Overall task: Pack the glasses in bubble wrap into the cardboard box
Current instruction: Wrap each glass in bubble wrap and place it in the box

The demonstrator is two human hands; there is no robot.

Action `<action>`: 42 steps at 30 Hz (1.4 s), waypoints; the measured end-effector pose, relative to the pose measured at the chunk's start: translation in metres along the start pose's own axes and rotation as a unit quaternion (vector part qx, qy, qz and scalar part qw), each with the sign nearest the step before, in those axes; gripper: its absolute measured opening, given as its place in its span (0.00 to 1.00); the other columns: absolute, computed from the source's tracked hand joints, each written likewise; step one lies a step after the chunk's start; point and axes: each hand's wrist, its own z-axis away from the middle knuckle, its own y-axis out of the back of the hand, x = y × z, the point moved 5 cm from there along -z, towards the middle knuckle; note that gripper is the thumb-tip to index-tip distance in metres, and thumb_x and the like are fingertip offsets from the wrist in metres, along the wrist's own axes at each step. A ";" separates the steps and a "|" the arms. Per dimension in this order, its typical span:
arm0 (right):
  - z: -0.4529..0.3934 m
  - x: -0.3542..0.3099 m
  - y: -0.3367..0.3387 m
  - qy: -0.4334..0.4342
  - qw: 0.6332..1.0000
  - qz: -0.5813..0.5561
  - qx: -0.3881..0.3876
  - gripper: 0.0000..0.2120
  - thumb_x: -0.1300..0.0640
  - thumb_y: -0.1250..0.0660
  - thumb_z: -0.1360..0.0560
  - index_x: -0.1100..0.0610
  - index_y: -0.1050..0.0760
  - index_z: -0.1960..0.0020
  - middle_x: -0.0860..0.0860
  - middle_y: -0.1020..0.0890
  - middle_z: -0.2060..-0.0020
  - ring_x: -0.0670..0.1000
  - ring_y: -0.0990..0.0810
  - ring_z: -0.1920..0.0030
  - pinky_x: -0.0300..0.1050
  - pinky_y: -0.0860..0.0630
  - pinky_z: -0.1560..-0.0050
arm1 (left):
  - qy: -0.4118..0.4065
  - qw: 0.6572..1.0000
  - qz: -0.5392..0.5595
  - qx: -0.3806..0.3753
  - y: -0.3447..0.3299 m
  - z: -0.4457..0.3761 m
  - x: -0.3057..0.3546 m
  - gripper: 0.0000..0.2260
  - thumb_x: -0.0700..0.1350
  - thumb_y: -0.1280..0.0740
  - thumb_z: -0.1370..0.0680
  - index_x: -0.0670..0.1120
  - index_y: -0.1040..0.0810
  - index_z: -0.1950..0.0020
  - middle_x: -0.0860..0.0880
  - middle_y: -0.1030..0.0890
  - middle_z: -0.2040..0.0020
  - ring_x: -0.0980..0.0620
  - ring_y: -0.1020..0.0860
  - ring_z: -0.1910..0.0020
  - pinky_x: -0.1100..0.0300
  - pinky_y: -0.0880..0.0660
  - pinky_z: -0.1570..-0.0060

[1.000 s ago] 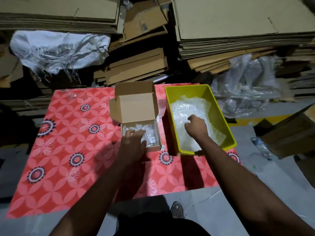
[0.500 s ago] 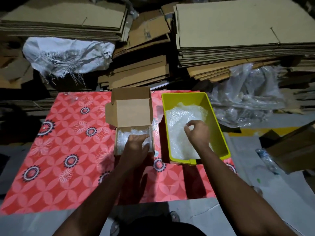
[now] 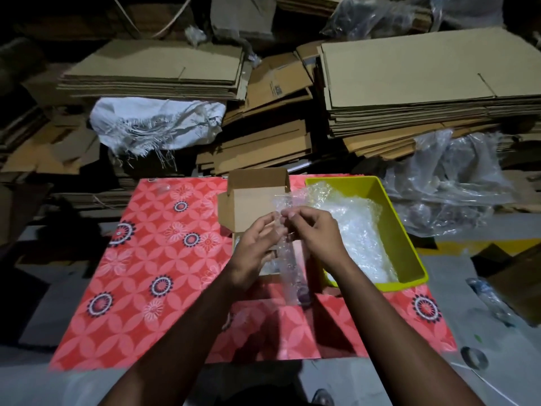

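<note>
Head view, sole entry: a strip of bubble wrap (image 3: 288,259) is held up between both hands above the small cardboard box (image 3: 254,200), which stands with its lid raised on the red patterned cloth (image 3: 152,259), just beside the yellow plastic bin (image 3: 407,247) in which more bubble wrap (image 3: 357,235) lies heaped. Risks are judged as follows: the strip hangs slack and long, its lower end trailing below the box's near edge, so it may snag on the box wall or drag the light box askew when lowered; a glass, if one is rolled inside, cannot be made out through the film, and a loose roll could let it slide out of the open lower end; the dim lighting makes the clear film hard to track. The left hand (image 3: 257,244) is seen with fingers (image 3: 268,222) loosely curled, their tips pinching the upper part of the strip. The right hand (image 3: 313,230) is likewise partly closed, its fingertips (image 3: 289,213) gripping the same upper edge, close to the left hand's. Contents already in the box are largely hidden by the hands; something pale is glimpsed inside but cannot be identified. Stacks of flattened cardboard (image 3: 409,83) are noted behind, well apart from the work.
</note>
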 end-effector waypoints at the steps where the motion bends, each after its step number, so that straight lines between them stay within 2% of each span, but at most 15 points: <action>1: 0.002 -0.002 -0.006 0.003 1.000 0.007 -0.007 0.08 0.58 0.32 0.21 0.52 0.15 0.50 0.52 0.13 0.58 0.52 0.13 0.55 0.51 0.16 0.53 | -0.005 1.000 0.005 0.018 0.005 0.003 0.004 0.18 0.43 0.31 0.21 0.49 0.26 0.32 0.48 0.16 0.41 0.52 0.19 0.44 0.53 0.26 0.42; 4: 0.008 -0.006 -0.007 0.030 0.994 0.058 0.082 0.06 0.61 0.30 0.24 0.53 0.16 0.52 0.47 0.13 0.60 0.47 0.15 0.59 0.42 0.19 0.56 | -0.012 0.998 0.002 0.061 0.026 0.011 0.010 0.17 0.32 0.37 0.20 0.43 0.26 0.32 0.40 0.16 0.44 0.48 0.17 0.50 0.56 0.20 0.50; 7: 0.019 -0.002 0.008 -0.022 0.972 0.117 0.201 0.08 0.51 0.25 0.28 0.54 0.19 0.54 0.46 0.16 0.62 0.46 0.19 0.61 0.38 0.28 0.61 | 0.024 0.994 0.074 0.072 0.046 0.019 0.007 0.18 0.36 0.37 0.19 0.37 0.30 0.28 0.36 0.20 0.38 0.37 0.21 0.38 0.42 0.23 0.39; 10: 0.021 0.024 -0.011 -0.182 0.981 0.048 0.043 0.24 0.40 0.24 0.30 0.61 0.20 0.51 0.52 0.15 0.55 0.50 0.19 0.55 0.42 0.27 0.58 | 0.047 0.990 0.105 0.082 0.052 0.030 0.006 0.16 0.41 0.38 0.17 0.37 0.28 0.31 0.38 0.20 0.36 0.39 0.22 0.35 0.39 0.30 0.31; 12: 0.023 0.032 -0.028 -0.212 0.976 -0.019 -0.038 0.23 0.40 0.25 0.28 0.61 0.20 0.52 0.51 0.15 0.55 0.53 0.19 0.52 0.46 0.26 0.54 | 0.054 0.989 0.108 0.088 0.056 0.036 0.003 0.18 0.47 0.36 0.18 0.38 0.26 0.32 0.39 0.20 0.35 0.38 0.23 0.34 0.38 0.31 0.30; 16: 0.012 0.023 -0.031 -0.118 0.991 -0.022 -0.066 0.10 0.54 0.28 0.23 0.61 0.20 0.54 0.54 0.16 0.59 0.51 0.19 0.57 0.44 0.25 0.57 | 0.056 0.991 0.097 0.077 0.064 0.049 0.007 0.32 0.61 0.28 0.26 0.40 0.25 0.31 0.38 0.21 0.35 0.36 0.24 0.34 0.35 0.32 0.31; 21: 0.018 -0.007 -0.033 -0.006 0.985 0.023 -0.171 0.11 0.66 0.29 0.23 0.59 0.20 0.41 0.50 0.20 0.65 0.47 0.25 0.66 0.38 0.28 0.64 | 0.005 0.996 -0.006 0.087 0.068 0.061 0.032 0.13 0.47 0.34 0.19 0.36 0.21 0.46 0.44 0.16 0.56 0.48 0.20 0.56 0.60 0.21 0.56; 25: 0.012 -0.028 -0.027 0.077 0.987 0.089 -0.104 0.04 0.51 0.27 0.24 0.46 0.15 0.49 0.49 0.15 0.49 0.56 0.18 0.47 0.58 0.21 0.44 | -0.051 0.992 -0.057 0.100 0.067 0.067 0.055 0.07 0.41 0.32 0.20 0.37 0.22 0.54 0.51 0.19 0.64 0.58 0.21 0.65 0.66 0.23 0.64; 27: 0.009 -0.040 -0.021 0.120 0.982 0.136 -0.060 0.03 0.47 0.24 0.27 0.38 0.16 0.56 0.46 0.23 0.45 0.52 0.25 0.39 0.53 0.26 0.37 | -0.087 0.989 -0.072 0.096 0.068 0.064 0.066 0.07 0.41 0.30 0.21 0.38 0.22 0.55 0.49 0.18 0.58 0.57 0.19 0.60 0.64 0.21 0.58; 30: 0.001 -0.054 -0.019 0.136 0.976 0.152 -0.071 0.04 0.49 0.23 0.28 0.46 0.14 0.53 0.44 0.29 0.31 0.47 0.36 0.27 0.46 0.39 0.28 | -0.111 0.988 -0.057 0.092 0.071 0.055 0.074 0.10 0.49 0.27 0.23 0.44 0.21 0.49 0.46 0.19 0.40 0.47 0.21 0.45 0.51 0.24 0.46; 32: -0.004 -0.057 -0.023 0.125 0.982 0.093 -0.109 0.11 0.46 0.25 0.27 0.52 0.14 0.51 0.50 0.22 0.35 0.47 0.28 0.31 0.50 0.33 0.30 | -0.101 0.990 -0.027 0.091 0.071 0.049 0.076 0.15 0.50 0.26 0.25 0.46 0.26 0.43 0.44 0.22 0.35 0.48 0.22 0.40 0.56 0.23 0.48; 34: -0.008 -0.060 -0.029 0.111 0.989 0.021 -0.098 0.14 0.46 0.26 0.26 0.57 0.15 0.52 0.61 0.16 0.49 0.51 0.19 0.46 0.53 0.26 0.41 | -0.086 0.993 -0.021 0.076 0.068 0.043 0.079 0.24 0.49 0.26 0.27 0.49 0.30 0.35 0.49 0.23 0.35 0.55 0.20 0.43 0.67 0.22 0.55; 37: -0.014 -0.061 -0.029 0.100 0.995 -0.010 -0.029 0.07 0.56 0.25 0.25 0.60 0.15 0.56 0.60 0.14 0.58 0.51 0.17 0.56 0.50 0.24 0.49 | -0.061 0.995 -0.053 0.054 0.063 0.036 0.077 0.31 0.51 0.26 0.29 0.52 0.35 0.29 0.51 0.21 0.40 0.59 0.17 0.50 0.65 0.21 0.54; 39: -0.017 -0.059 -0.027 0.090 0.996 -0.020 -0.011 0.07 0.58 0.25 0.25 0.63 0.16 0.57 0.60 0.14 0.60 0.51 0.17 0.59 0.49 0.23 0.51 | -0.049 0.993 -0.090 0.064 0.058 0.034 0.078 0.25 0.48 0.28 0.25 0.53 0.34 0.31 0.48 0.16 0.45 0.53 0.15 0.51 0.56 0.21 0.49; 42: -0.017 -0.059 -0.024 0.085 0.996 -0.016 -0.005 0.08 0.59 0.25 0.25 0.64 0.18 0.56 0.58 0.15 0.63 0.49 0.18 0.61 0.43 0.23 0.56 | -0.072 0.988 -0.097 0.100 0.059 0.029 0.081 0.13 0.40 0.30 0.21 0.44 0.23 0.37 0.48 0.14 0.53 0.55 0.16 0.60 0.61 0.22 0.59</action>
